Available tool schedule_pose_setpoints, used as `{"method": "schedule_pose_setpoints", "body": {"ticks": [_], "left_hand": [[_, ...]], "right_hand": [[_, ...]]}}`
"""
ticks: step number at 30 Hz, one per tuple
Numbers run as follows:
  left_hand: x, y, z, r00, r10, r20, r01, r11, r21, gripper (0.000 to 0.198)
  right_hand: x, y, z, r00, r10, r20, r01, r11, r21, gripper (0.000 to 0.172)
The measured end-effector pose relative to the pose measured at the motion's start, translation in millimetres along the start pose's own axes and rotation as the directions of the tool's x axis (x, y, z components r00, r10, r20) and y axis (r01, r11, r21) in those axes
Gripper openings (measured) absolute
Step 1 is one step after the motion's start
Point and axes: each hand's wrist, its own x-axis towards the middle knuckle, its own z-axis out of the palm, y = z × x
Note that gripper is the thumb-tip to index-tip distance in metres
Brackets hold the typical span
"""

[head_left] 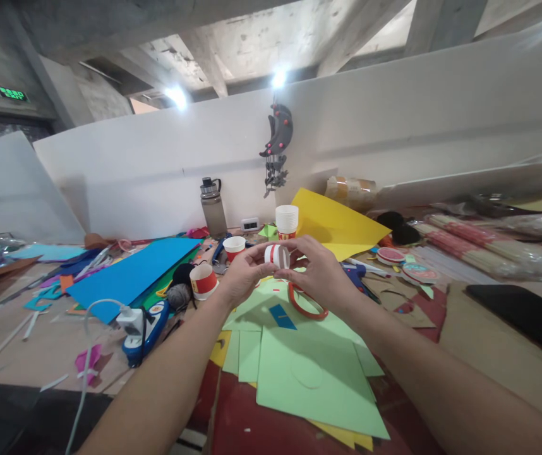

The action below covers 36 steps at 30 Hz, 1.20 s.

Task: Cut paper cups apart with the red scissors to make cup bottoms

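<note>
Above the green paper sheets, both my hands hold a cut piece of paper cup (273,256), short, white and banded with red. My left hand (244,273) is closed on its left side, fingertips at its rim. From the right, my right hand (321,268) grips it between thumb and fingers, which partly hide it. Just below lie red-orange loop handles (313,313), probably of scissors, and a small blue paper scrap (282,316). Under these spread the light green sheets (309,379); a round outline shows on the top one.
Paper cups (203,281) and a cup stack (287,218) stand behind my hands. Blue card (133,278), a power strip (146,335) with a cable, and yarn (179,296) lie left. Yellow card (337,221) and a black phone-like slab (522,316) are right. A bottle (213,208) stands behind.
</note>
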Motion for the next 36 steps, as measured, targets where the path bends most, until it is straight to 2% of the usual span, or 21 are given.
{"method": "schedule_pose_setpoints", "body": {"ticks": [9,14,20,25,36], "left_hand": [[-0.3,1.9,-6.3,1.0,-0.018,0.012,0.017,0.997,0.077,0.054],[1.3,2.1,-4.6,0.999,0.046,0.001,-0.046,0.997,0.069,0.055],[2.4,-2.1,-4.8,0.994,0.104,-0.031,-0.102,0.993,0.065,0.056],[2.2,-3.6,-7.0,0.995,0.094,-0.043,-0.093,0.995,0.033,0.055],[0.6,0.3,-4.8,0.998,0.061,-0.023,-0.06,0.998,0.008,0.055]], "right_hand": [[-3.2,1.4,5.0,0.998,0.012,-0.069,-0.01,1.0,0.022,0.043],[-4.9,2.9,6.2,0.998,0.01,-0.065,-0.005,0.997,0.073,0.05],[-4.5,1.6,6.2,0.996,0.022,-0.083,-0.01,0.99,0.144,0.049],[-3.3,1.2,5.3,0.995,0.033,-0.098,-0.016,0.985,0.169,0.05],[-2.5,3.3,4.2,0.998,-0.001,-0.059,0.007,0.995,0.102,0.051]]}}
